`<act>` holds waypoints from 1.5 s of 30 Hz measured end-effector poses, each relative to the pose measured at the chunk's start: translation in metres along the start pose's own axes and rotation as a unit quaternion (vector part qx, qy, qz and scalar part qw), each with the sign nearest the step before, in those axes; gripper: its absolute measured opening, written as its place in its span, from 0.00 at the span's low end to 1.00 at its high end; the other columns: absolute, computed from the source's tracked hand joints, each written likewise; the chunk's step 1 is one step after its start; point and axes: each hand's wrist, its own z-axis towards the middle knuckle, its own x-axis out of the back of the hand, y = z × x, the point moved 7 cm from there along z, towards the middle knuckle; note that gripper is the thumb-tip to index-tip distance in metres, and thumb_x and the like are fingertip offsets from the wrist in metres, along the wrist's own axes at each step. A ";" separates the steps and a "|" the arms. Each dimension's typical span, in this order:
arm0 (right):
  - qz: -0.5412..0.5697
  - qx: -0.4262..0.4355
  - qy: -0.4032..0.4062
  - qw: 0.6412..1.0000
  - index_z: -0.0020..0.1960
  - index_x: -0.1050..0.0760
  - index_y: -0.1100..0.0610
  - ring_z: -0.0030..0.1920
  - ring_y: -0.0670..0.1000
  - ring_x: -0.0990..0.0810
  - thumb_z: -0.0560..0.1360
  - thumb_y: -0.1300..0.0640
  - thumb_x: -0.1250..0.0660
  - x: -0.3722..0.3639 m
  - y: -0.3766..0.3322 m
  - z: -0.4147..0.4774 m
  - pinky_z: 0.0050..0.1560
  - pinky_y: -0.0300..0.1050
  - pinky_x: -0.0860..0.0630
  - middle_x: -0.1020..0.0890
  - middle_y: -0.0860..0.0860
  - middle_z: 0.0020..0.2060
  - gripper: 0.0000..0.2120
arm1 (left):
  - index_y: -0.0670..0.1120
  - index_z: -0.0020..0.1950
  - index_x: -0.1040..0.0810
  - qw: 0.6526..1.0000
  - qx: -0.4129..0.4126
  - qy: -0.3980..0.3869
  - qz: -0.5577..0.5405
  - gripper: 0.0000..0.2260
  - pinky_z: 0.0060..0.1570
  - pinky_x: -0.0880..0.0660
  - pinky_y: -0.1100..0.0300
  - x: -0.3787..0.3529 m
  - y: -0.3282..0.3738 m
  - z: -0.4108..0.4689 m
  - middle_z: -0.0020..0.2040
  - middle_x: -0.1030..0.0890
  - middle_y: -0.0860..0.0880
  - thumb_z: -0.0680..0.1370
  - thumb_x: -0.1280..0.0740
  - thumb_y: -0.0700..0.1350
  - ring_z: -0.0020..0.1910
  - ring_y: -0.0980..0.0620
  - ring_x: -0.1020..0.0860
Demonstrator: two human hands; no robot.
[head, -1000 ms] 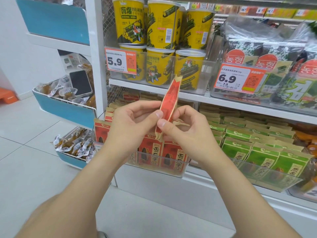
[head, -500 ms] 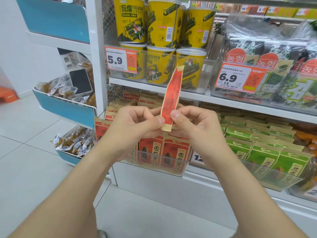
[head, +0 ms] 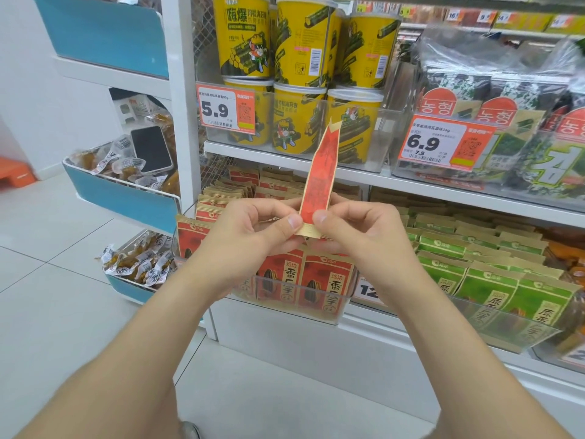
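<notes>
A red and tan snack packet (head: 319,175) stands edge-on and nearly upright in front of the shelves. My left hand (head: 250,239) and my right hand (head: 357,236) both pinch its lower end between thumb and fingers, thumbs almost meeting. The packet's top reaches up over the yellow tubs. Below my hands, a clear bin (head: 297,296) on the lower shelf holds several matching red packets (head: 326,286) standing in rows.
Yellow seaweed-roll tubs (head: 300,42) fill the upper shelf, with seaweed bags (head: 493,99) to their right. Green packets (head: 493,280) sit right of the red ones. At left, blue side bins (head: 126,198) hold small wrapped snacks and a dark phone (head: 151,150). White floor tiles lie below.
The packet has risen a little and stands straighter. My hands moved up with it and my thumbs came closer together at its lower end.
</notes>
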 end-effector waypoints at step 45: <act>-0.199 -0.006 -0.049 0.979 0.69 0.34 0.46 0.58 0.39 0.16 0.86 0.42 0.38 -0.036 0.011 -0.008 0.61 0.48 0.18 0.16 0.38 0.58 0.16 | 0.49 0.57 0.13 0.977 0.051 0.176 -0.106 0.17 0.44 0.13 0.53 0.008 -0.008 -0.002 0.50 0.10 0.45 0.89 0.41 0.53 0.48 0.46 0.11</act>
